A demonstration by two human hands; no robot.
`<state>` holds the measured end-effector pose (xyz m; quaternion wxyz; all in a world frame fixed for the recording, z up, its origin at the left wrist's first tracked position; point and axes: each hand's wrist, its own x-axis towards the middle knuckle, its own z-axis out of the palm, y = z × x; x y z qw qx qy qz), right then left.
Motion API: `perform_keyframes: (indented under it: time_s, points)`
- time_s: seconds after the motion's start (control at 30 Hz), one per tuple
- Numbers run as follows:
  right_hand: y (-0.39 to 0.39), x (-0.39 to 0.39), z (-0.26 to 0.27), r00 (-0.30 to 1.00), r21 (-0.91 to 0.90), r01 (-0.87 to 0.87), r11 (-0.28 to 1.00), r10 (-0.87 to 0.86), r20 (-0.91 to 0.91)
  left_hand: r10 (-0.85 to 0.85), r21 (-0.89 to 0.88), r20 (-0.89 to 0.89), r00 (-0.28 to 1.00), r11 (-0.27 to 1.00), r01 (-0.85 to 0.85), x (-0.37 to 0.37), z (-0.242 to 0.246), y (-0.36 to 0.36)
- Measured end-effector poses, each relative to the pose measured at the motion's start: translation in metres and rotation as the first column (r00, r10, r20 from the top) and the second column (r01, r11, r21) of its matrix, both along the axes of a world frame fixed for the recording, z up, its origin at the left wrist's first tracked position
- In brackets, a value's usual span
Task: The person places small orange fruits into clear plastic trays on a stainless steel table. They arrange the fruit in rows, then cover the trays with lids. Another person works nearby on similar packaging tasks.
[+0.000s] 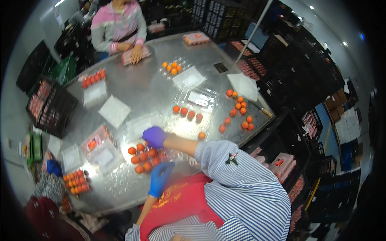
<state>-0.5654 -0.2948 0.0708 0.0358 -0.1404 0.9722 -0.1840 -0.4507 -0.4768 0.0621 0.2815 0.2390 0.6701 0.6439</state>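
Note:
A clear plastic tray of red-orange tomatoes (143, 156) lies on the steel table before me. My right hand (154, 137), in a purple glove, is over the tray's far edge with its fingers curled down. A partly covered tomato (147, 143) shows just beneath these fingers; whether they grip it is hidden. My left hand (159, 179), in a blue glove, is beside the tray's near edge, fingers apart, with nothing seen in it. Beyond my right hand, several tomatoes (191, 114) sit in a row by an open clear clamshell (197, 99). A single tomato (201, 135) lies near my right forearm.
Loose tomatoes (238, 106) and a brown-handled tool (265, 112) lie at the table's right corner. White pads (114, 111) and a filled tray (76, 182) are leftward. Across the table, a person (120, 27) rests both hands on a pack (128, 57). A black crate (55, 105) stands left.

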Motion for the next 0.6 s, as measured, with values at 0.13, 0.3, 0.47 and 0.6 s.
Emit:
perform_keyframes:
  time_s: [0.13,0.3,0.47,0.6]
  points:
    - [-0.011,0.005,0.003,0.998,0.067,0.045,0.997,-0.043,-0.037,-0.023,-0.082,-0.007,1.0,0.996,0.022,-0.004,-0.017,0.0]
    - [-0.02,-0.002,-0.012,0.993,0.091,0.113,0.989,-0.111,-0.028,-0.033,-0.088,-0.062,0.998,0.996,0.028,-0.007,-0.032,-0.007]
    - [-0.002,0.009,-0.003,0.951,-0.361,0.277,0.89,-0.2,0.236,0.112,-0.025,0.017,0.994,0.993,-0.111,-0.013,-0.038,-0.016]
    - [0.023,0.019,0.026,0.981,-0.43,0.137,0.893,-0.06,0.187,0.36,-0.045,0.14,0.923,0.933,-0.357,-0.027,-0.039,-0.018]
